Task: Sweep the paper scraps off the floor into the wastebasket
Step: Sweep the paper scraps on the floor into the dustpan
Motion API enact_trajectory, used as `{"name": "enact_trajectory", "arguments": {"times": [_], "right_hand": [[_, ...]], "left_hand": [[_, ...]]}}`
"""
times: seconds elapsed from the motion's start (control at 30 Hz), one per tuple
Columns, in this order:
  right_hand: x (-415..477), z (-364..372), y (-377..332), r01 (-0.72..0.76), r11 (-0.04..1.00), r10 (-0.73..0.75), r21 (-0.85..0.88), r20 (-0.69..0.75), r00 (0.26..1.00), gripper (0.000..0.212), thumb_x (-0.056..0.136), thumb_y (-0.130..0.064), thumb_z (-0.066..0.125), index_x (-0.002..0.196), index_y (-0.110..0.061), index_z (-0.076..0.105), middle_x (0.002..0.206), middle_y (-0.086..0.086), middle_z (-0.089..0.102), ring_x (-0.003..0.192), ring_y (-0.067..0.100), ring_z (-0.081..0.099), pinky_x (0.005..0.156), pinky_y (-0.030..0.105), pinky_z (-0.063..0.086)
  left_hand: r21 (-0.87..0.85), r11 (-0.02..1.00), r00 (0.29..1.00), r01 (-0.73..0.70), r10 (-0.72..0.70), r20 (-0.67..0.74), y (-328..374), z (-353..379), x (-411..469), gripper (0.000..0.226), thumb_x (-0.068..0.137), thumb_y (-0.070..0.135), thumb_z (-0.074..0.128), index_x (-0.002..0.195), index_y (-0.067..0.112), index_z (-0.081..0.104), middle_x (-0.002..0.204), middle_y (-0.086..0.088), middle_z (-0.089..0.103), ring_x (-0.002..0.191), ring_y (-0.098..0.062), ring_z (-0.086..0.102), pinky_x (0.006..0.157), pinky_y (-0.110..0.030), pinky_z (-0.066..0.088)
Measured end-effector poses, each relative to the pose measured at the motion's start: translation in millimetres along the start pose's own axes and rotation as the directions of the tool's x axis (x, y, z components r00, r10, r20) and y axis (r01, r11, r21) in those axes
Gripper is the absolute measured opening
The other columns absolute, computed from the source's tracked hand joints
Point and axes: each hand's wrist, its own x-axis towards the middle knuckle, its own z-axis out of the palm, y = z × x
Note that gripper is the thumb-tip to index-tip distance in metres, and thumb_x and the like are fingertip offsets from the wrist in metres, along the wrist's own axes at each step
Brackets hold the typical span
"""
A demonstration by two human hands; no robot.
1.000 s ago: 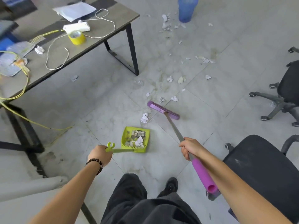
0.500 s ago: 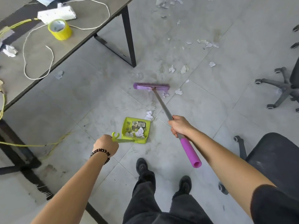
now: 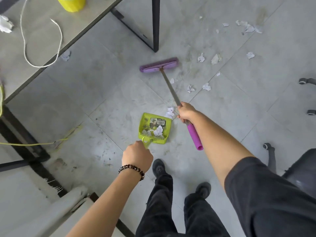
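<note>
The left hand (image 3: 136,155) had its fingers curled tight around the thin green handle of the dustpan (image 3: 142,120). The dustpan lay flat on the floor (image 3: 102,93), just in front of the person's shoes, with its open edge facing away from the person. Inside it were a few paper scraps (image 3: 158,131) and a dark label with a barcode.

The right hand (image 3: 186,112) gripped the broom (image 3: 159,65) on its grey shaft, just above the purple sleeve, with all fingers wrapped around it. The purple broom head rested on the floor near the foot of the black table leg (image 3: 155,23), well apart from the dustpan.

One crumpled scrap (image 3: 170,112) lay just beside the far right corner of the dustpan, close to the right hand. More scraps (image 3: 206,86) were spread over the tiles to the right of the broom shaft and further away.

On the table (image 3: 42,40) were a white cord (image 3: 25,41) and a yellow roll of tape (image 3: 71,5). A black chair (image 3: 301,165) stood at the right.
</note>
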Motion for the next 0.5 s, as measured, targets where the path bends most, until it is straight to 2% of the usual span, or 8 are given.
{"name": "enact_trajectory", "arguments": {"times": [0.07,0.13,0.17,0.23,0.33,0.5], "right_hand": [[-11.4,-7.4,35.3,-0.073,0.989,0.082,-0.126,0.064,0.995,0.019,0.093,-0.006,0.034,0.101,-0.012,0.05,0.062,0.016,0.053,0.048,0.024,0.048,0.041,0.025,0.036],[-38.4,-18.5,81.0,-0.209,0.96,0.23,-0.187,0.099,0.968,0.013,0.082,-0.001,0.035,0.08,-0.006,0.048,0.052,0.013,0.045,0.037,0.019,0.039,0.041,0.018,0.029],[-56.6,-23.6,102.7,-0.282,0.942,0.301,-0.183,0.09,0.949,0.014,0.083,-0.006,0.036,0.072,-0.007,0.044,0.049,0.011,0.042,0.032,0.017,0.035,0.042,0.016,0.027],[-97.1,-33.0,143.3,-0.356,0.917,0.368,-0.181,0.039,0.929,0.028,0.092,-0.022,0.037,0.069,-0.008,0.045,0.052,0.01,0.045,0.03,0.017,0.035,0.041,0.016,0.027],[-152.1,-36.9,183.0,-0.311,0.936,0.322,-0.167,0.038,0.946,0.033,0.095,-0.034,0.038,0.083,-0.008,0.054,0.059,0.009,0.05,0.033,0.018,0.038,0.038,0.018,0.031],[-197.3,-42.0,197.8,-0.204,0.97,0.209,-0.133,0.023,0.978,0.038,0.097,-0.035,0.035,0.092,-0.005,0.057,0.055,0.005,0.05,0.032,0.022,0.045,0.036,0.019,0.033]], "left_hand": [[-0.018,1.0,1.0,0.001,-0.001,0.004,0.7,-0.8,-1.3,0.014,0.091,0.016,0.048,0.097,0.007,0.058,0.088,-0.012,0.063,0.078,-0.031,0.061,0.059,-0.03,0.043],[-0.047,0.999,1.0,0.015,-0.015,0.011,1.8,-2.7,-0.8,0.014,0.09,0.014,0.049,0.096,0.006,0.058,0.085,-0.011,0.061,0.075,-0.03,0.057,0.06,-0.03,0.044],[-0.049,0.999,1.0,0.014,-0.014,0.011,3.3,-4.4,-0.5,0.013,0.089,0.013,0.05,0.094,0.006,0.059,0.085,-0.011,0.061,0.075,-0.03,0.056,0.06,-0.031,0.044],[-0.054,0.998,1.0,0.015,-0.014,0.01,8.1,-6.8,-0.5,0.012,0.087,0.012,0.052,0.093,0.006,0.061,0.088,-0.013,0.065,0.076,-0.031,0.057,0.061,-0.03,0.045],[-0.085,0.995,0.999,0.052,-0.052,0.008,13.2,-9.6,1.5,0.014,0.082,0.008,0.053,0.092,0.005,0.063,0.086,-0.013,0.065,0.074,-0.031,0.058,0.059,-0.03,0.045],[-0.077,0.994,0.997,0.073,-0.073,0.007,6.9,-4.3,-17.6,0.013,0.08,0.008,0.051,0.085,0.011,0.062,0.083,-0.011,0.065,0.078,-0.032,0.061,0.062,-0.03,0.047]]}}
